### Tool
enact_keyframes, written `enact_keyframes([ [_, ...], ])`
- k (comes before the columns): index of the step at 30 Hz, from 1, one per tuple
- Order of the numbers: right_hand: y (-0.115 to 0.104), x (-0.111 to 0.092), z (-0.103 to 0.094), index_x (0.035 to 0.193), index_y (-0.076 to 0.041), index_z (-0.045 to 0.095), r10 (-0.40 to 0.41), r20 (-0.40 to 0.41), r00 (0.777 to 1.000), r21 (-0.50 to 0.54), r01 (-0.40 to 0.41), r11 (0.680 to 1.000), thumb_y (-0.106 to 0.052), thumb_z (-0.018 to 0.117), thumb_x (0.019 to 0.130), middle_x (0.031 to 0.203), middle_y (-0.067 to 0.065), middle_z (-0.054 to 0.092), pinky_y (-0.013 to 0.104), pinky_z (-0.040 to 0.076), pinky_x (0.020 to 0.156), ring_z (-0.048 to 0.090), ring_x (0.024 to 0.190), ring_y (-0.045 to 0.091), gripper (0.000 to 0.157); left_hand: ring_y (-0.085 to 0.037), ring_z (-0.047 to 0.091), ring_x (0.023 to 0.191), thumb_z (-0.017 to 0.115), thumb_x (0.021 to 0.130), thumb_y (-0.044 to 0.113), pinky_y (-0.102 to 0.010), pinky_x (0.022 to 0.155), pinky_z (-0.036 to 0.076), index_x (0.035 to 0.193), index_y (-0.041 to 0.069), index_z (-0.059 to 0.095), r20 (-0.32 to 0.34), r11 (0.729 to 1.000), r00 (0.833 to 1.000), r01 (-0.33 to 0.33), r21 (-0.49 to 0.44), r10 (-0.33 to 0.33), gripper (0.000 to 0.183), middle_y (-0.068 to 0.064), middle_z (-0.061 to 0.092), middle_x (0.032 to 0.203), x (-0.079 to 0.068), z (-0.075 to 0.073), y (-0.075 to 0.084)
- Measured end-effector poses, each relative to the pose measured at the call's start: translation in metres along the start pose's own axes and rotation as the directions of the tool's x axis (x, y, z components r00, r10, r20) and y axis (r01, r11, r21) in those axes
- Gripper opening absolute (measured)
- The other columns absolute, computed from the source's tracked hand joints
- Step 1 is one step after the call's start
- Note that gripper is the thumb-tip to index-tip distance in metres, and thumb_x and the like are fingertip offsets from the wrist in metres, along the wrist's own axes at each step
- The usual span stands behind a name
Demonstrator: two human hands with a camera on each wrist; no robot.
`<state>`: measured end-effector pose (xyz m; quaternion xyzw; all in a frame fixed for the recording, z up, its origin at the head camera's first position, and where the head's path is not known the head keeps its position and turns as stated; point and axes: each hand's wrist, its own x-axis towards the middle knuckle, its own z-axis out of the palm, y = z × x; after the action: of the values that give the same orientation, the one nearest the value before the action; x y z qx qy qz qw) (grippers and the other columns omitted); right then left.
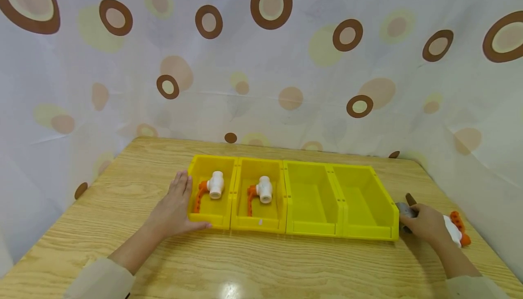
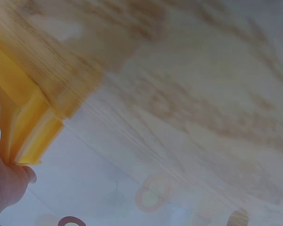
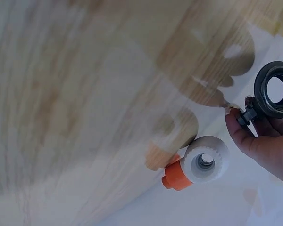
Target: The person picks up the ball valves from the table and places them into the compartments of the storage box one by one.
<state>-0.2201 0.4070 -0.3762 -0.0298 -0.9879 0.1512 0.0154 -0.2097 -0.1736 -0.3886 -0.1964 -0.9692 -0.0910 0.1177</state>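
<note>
Yellow four-bin row (image 1: 312, 229) centred on wooden table (image 1: 261, 272).
Left hand (image 1: 175, 206) fingers together, thumb spread, probably bracing left end; right hand (image 1: 426, 222) fingers clamped on metal valve (image 1: 403, 209); two white-orange valves (image 1: 215, 184) (image 1: 265, 189), one per bin, presumably for separation.

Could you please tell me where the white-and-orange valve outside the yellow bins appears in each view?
Head: the white-and-orange valve is at the right, partly behind the right hand.
Left wrist: not in this picture.
Right wrist: below and right of centre, left of the hand.
Shared landmark: the yellow bins (below centre, left edge, top-right corner, respectively).
</note>
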Motion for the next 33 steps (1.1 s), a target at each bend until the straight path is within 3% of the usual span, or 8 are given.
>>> enact_keyframes([
  [4, -0.002, -0.003, -0.003, 0.108, 0.024, 0.05, 0.003, -0.015, 1.0, 0.013, -0.003, 1.0, -0.032, 0.052, 0.088, 0.095, 0.037, 0.059, 0.041, 0.05, 0.061, 0.058, 0.075, 0.033, 0.06, -0.048, 0.017, 0.137, 0.068, 0.066, 0.064, -0.055, 0.111, 0.023, 0.137, -0.019, 0.024, 0.002, 1.0, 1.0, 0.003, 0.001, -0.003, 0.118, -0.037, 0.017, 0.146, 0.0, 0.0, 0.0],
  [19, -0.018, -0.013, -0.012, 0.117, 0.027, 0.042, 0.061, -0.092, 0.994, 0.105, -0.052, 0.993, -0.034, 0.052, 0.09, 0.109, 0.046, 0.05, 0.045, 0.053, 0.062, 0.057, 0.083, 0.046, 0.068, -0.048, 0.016, 0.137, 0.069, 0.066, 0.063, -0.055, 0.112, 0.022, 0.137, -0.019, 0.023, 0.004, 1.0, 1.0, 0.006, -0.006, -0.006, 0.118, -0.037, 0.015, 0.146, 0.0, 0.001, 0.0],
  [27, -0.019, -0.019, -0.015, 0.117, 0.024, 0.043, 0.105, -0.137, 0.985, 0.144, -0.085, 0.986, -0.042, 0.056, 0.088, 0.106, 0.044, 0.052, 0.03, 0.046, 0.051, 0.058, 0.075, 0.038, 0.074, -0.048, 0.016, 0.137, 0.069, 0.066, 0.063, -0.055, 0.112, 0.022, 0.137, -0.019, 0.024, 0.002, 1.0, 1.0, 0.007, -0.012, -0.007, 0.118, -0.038, 0.015, 0.146, 0.0, 0.0, 0.001],
  [33, -0.02, -0.02, -0.016, 0.116, 0.023, 0.045, 0.095, -0.189, 0.977, 0.148, -0.068, 0.987, -0.041, 0.058, 0.087, 0.103, 0.043, 0.054, 0.029, 0.045, 0.049, 0.058, 0.073, 0.038, 0.071, -0.048, 0.018, 0.137, 0.069, 0.066, 0.063, -0.054, 0.111, 0.023, 0.136, -0.019, 0.025, -0.011, 1.0, 1.0, 0.007, -0.001, -0.007, 0.117, -0.038, 0.019, 0.145, 0.0, 0.001, 0.0],
])
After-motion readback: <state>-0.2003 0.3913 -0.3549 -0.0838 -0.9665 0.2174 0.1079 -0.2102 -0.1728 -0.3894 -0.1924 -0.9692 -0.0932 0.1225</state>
